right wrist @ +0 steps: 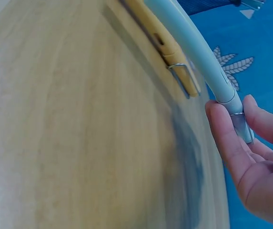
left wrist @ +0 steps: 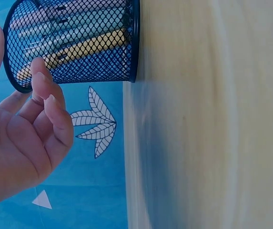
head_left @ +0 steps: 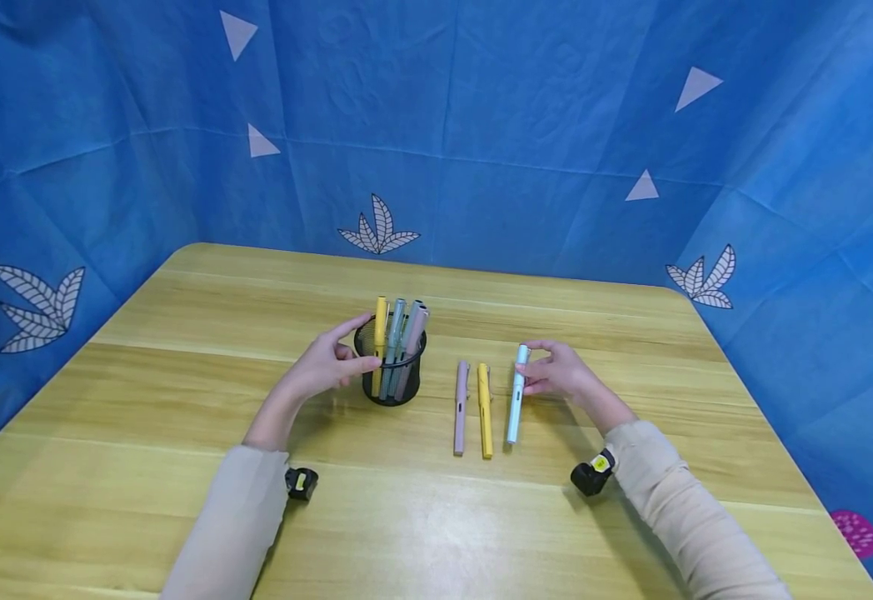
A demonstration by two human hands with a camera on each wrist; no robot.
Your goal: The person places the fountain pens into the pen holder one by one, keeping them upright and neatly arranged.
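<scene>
Pale-blue pen [right wrist: 200, 55], slim, smooth, seemingly plastic, between the right fingers [right wrist: 225, 131]

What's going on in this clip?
A person is handling pens at a wooden table. Their left hand holds the rim of a black mesh pen cup, where several pens already stand. Their right hand pinches a light blue pen near its clip end, and that pen is not in the cup. Between it and the cup, a purple pen and a yellow pen lie side by side on the table.
</scene>
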